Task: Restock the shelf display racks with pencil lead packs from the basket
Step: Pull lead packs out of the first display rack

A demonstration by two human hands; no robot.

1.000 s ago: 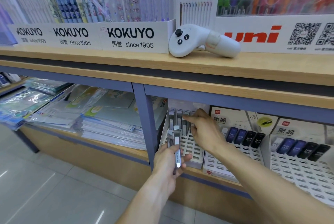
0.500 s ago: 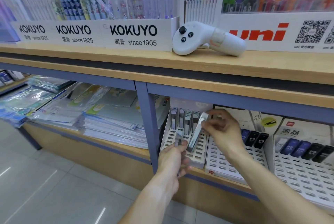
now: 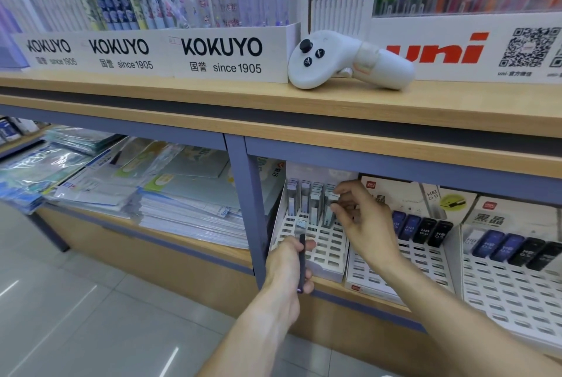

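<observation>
At nine o'clock of the view, flat stacks of plastic-wrapped paper goods (image 3: 182,203) lie on the lower shelf (image 3: 194,242), laid flat so their covers show to a shopper looking down. Above them, KOKUYO pen boxes (image 3: 152,51) stand along the upper shelf (image 3: 273,108).

Toward the middle, the left hand (image 3: 289,267) sits at six o'clock of the white slotted rack (image 3: 328,252), its grip closed round a slim dark pencil lead pack (image 3: 302,261) held upright, likely kept ready as the next one to go in. A second pale piece shows just above that pack, but whether it is held too I cannot tell. At twelve o'clock of this rack, grey lead packs (image 3: 310,203) stand on end in rows, packed against the back so the front slots stay free.

The right hand (image 3: 362,221) reaches to the rack's back right corner; its fingertips pinch the top of a grey pack (image 3: 330,209) in the rightmost row, apparently seating it upright beside its neighbours.

A white handheld controller (image 3: 346,60) lies on the upper shelf at twelve o'clock, parked out of the way, by the uni pen display (image 3: 456,51).

At three o'clock, two more racks (image 3: 501,282) hold blue and black HB packs (image 3: 422,229) leaning in short rows, with many slots open. The basket is not in view.
</observation>
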